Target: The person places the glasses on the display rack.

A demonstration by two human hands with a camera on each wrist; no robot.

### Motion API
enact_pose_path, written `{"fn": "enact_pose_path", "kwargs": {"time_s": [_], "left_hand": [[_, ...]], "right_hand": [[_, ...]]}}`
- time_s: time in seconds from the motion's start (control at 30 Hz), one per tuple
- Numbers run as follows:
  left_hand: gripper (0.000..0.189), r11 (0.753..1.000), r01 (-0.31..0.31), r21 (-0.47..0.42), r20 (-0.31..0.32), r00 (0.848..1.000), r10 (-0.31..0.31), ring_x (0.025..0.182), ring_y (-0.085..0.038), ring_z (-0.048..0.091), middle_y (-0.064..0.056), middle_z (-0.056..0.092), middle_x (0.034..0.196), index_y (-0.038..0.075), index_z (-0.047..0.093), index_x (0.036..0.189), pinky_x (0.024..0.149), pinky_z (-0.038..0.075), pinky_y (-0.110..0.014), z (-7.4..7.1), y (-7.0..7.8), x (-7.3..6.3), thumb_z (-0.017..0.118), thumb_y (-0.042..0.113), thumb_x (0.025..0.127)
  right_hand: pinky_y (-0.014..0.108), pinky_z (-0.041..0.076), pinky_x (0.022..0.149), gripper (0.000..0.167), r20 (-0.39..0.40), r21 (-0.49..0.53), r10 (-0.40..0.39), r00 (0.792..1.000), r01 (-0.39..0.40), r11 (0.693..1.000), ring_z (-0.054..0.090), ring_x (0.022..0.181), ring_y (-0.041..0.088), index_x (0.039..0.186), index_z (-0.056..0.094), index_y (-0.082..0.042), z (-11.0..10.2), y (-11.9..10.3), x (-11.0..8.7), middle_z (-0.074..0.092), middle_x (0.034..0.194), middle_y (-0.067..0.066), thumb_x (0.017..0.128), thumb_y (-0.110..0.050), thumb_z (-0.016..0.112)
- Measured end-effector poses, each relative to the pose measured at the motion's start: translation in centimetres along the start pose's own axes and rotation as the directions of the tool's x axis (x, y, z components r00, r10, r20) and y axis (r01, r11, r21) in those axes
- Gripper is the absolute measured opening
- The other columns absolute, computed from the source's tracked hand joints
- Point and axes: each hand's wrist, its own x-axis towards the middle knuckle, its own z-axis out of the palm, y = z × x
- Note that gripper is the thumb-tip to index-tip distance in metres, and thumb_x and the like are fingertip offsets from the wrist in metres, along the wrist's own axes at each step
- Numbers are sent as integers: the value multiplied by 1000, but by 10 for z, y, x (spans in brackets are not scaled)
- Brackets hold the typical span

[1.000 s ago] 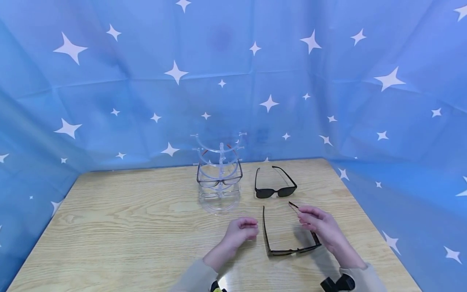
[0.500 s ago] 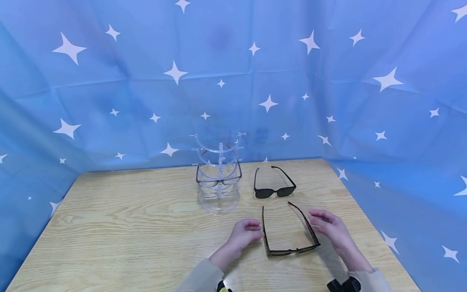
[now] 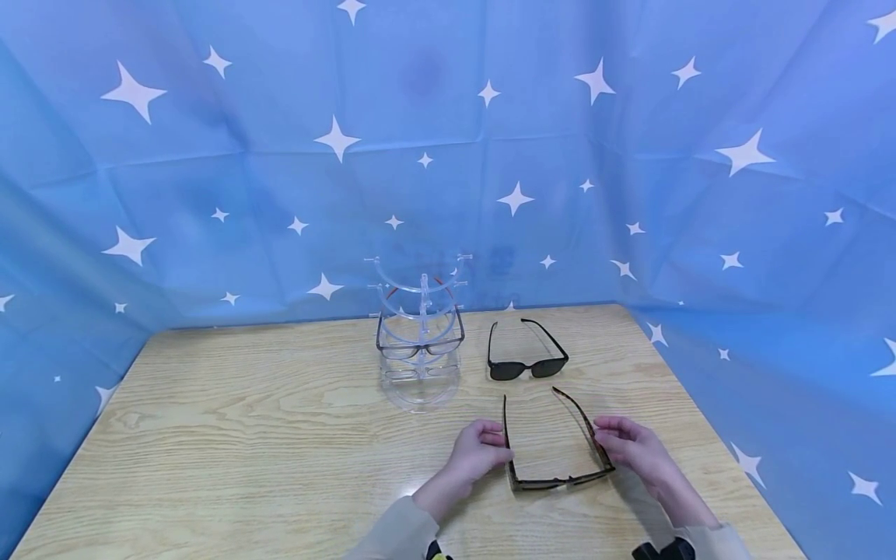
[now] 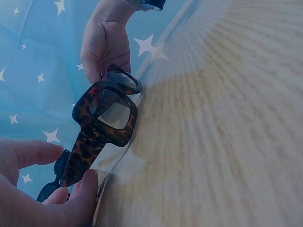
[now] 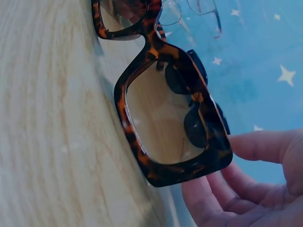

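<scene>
Tortoiseshell sunglasses [image 3: 553,484] with large square lenses lie on the table, temples unfolded and pointing away from me. My left hand [image 3: 479,451] has thumb and fingers on either side of the left temple [image 4: 80,158], close to the hinge. On the opposite side, my right hand [image 3: 634,449] pinches the right temple beside the frame's corner. In the right wrist view the thumb meets that corner of the frame [image 5: 165,176], while the other fingers curl beneath it. Both wrists carry dark camera mounts.
Black sunglasses [image 3: 509,371] sit open just beyond. To their left stands a clear tiered eyewear rack [image 3: 425,299] holding thin-framed glasses [image 3: 421,349] on a lower tier. A blue star-patterned curtain [image 3: 280,93] hangs behind the wooden table [image 3: 210,428].
My right hand has drawn back from the temple's tip, then come in near the hinge. My left hand has moved right onto the left temple. The tortoiseshell sunglasses have stayed put.
</scene>
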Motion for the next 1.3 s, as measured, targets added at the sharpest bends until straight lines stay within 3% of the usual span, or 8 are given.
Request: {"fn": "enact_pose_path", "kwargs": {"time_s": [0.23, 0.43, 0.67, 0.87, 1.0, 1.3], "left_hand": [[41, 1000, 8, 10, -11, 1000, -8, 70, -14, 54, -10, 57, 87, -6, 55, 104, 64, 56, -27, 3, 2, -2, 66, -16, 66], [41, 1000, -8, 23, -12, 1000, 8, 71, -13, 54, -9, 56, 87, -7, 55, 104, 65, 56, -26, 3, 2, -3, 66, -16, 65], [42, 1000, 3, -7, 9, 1000, -3, 75, -14, 58, -10, 60, 91, -8, 57, 106, 69, 57, -29, 1, 4, -3, 65, -15, 66], [41, 999, -23, -24, 32, 999, 24, 78, -14, 60, -14, 62, 95, -10, 58, 107, 71, 57, -30, -9, 12, -5, 64, -14, 67], [42, 999, -30, -36, 45, 998, 31, 79, -14, 61, -19, 62, 100, -11, 57, 110, 72, 57, -30, -17, 18, -6, 65, -13, 69], [43, 997, -29, -69, 51, 998, 32, 81, -13, 60, -15, 62, 101, -11, 56, 113, 76, 55, -27, -34, 37, -14, 66, -8, 72]], "right_hand": [[24, 50, 67, 43, 38, 7, 34, 999, -34, 999, 58, 79, 10, 123, 45, 15, -1, 4, -1, 61, 93, 2, 88, -5, 58], [24, 51, 71, 41, 100, 60, 3, 995, -9, 998, 60, 81, 10, 121, 46, 16, -5, 9, 0, 62, 94, 0, 89, -5, 57], [20, 48, 67, 20, 146, 147, -19, 989, -3, 989, 59, 80, 6, 111, 60, -5, -8, 7, -4, 64, 90, -7, 92, -8, 56], [19, 50, 71, 19, 182, 223, -79, 980, 37, 974, 60, 86, 5, 111, 60, -6, -7, 0, -7, 65, 95, -6, 93, -6, 54], [22, 52, 76, 22, 171, 214, -88, 981, 50, 976, 61, 91, 7, 114, 58, -3, -3, -7, -9, 65, 98, -4, 93, -7, 54], [26, 50, 79, 20, 117, 213, -90, 989, 63, 975, 60, 91, 9, 111, 59, -6, 10, -27, -12, 65, 98, -5, 91, -7, 57]]}}
